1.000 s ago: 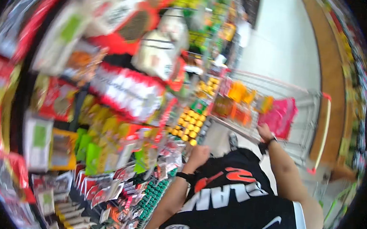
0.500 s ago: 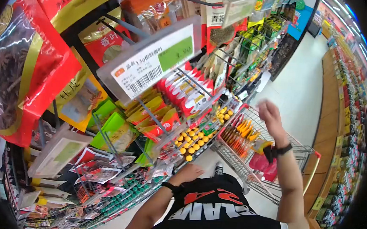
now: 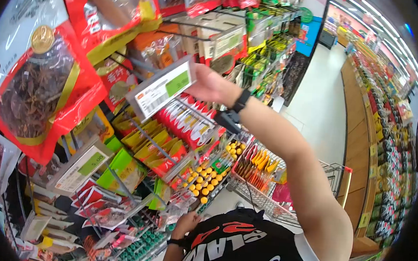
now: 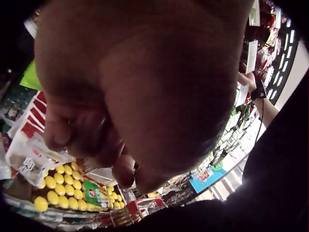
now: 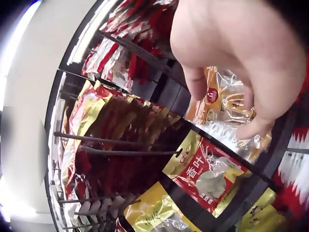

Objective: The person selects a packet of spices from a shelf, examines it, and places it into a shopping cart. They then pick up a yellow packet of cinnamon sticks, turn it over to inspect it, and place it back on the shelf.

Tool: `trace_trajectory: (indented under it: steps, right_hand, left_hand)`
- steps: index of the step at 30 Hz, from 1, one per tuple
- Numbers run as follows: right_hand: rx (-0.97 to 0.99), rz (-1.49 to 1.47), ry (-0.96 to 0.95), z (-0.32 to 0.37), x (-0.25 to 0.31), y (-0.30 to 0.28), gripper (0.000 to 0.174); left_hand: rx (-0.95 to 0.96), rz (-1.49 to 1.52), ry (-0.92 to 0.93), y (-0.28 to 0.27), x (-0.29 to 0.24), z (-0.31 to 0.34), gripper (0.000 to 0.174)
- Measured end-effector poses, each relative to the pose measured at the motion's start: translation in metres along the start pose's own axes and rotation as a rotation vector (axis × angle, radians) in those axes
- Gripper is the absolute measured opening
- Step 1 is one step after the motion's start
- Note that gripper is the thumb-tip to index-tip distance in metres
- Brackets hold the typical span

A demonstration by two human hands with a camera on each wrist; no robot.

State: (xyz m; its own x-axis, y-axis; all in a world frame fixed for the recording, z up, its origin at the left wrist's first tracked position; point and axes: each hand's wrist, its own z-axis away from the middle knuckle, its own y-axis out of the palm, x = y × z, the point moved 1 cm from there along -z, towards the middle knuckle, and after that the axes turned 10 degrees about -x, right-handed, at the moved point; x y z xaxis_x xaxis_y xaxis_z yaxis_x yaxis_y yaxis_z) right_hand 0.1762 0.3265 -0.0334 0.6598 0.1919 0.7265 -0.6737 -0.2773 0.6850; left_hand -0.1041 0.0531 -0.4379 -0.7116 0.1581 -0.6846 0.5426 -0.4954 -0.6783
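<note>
My right hand (image 3: 214, 85) reaches in among the hanging packets, its fingertips hidden behind a price tag (image 3: 163, 89) in the head view. In the right wrist view, the right hand (image 5: 241, 53) hovers over an orange-and-clear packet (image 5: 224, 99), fingers spread and bent a little; whether they touch it I cannot tell. Just beside that packet hangs a red and gold one (image 5: 207, 176). My left hand (image 3: 189, 222) hangs low by the black shirt, near the lower shelf. Up close in the left wrist view, the left hand (image 4: 145, 96) has loosely curled fingers and nothing visible in them.
Large red packets (image 3: 37, 89) hang at the near left. Yellow-capped items (image 3: 205, 181) sit lower on the shelf. A shopping cart (image 3: 288, 214) holding orange and pink packets stands beyond the right arm. A wood-sided display (image 3: 355, 155) lines the aisle's right side.
My right hand has moved from the cart up and left to the hanging packets. The left hand has shifted slightly down and left. The head view has swung, showing more of the aisle.
</note>
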Motion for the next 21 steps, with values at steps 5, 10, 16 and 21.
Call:
trace_trajectory:
  steps: [5, 10, 16, 21]
  right_hand:
    - [-0.134, -0.012, -0.024, -0.041, -0.008, -0.005, 0.021]
    - [-0.121, 0.035, 0.005, -0.039, -0.022, -0.006, 0.027]
    - [-0.139, 0.028, -0.016, -0.029, -0.027, -0.004, 0.024]
    - [-0.178, -0.050, -0.055, -0.013, -0.023, 0.002, 0.023]
  left_hand:
    - [0.036, 0.034, -0.012, 0.005, 0.023, 0.018, 0.034]
    - [0.084, 0.065, 0.013, 0.000, 0.028, 0.024, 0.033]
    - [0.064, -0.045, -0.031, -0.020, 0.007, 0.013, 0.035]
    - [0.041, -0.027, 0.075, -0.007, 0.022, 0.004, 0.031]
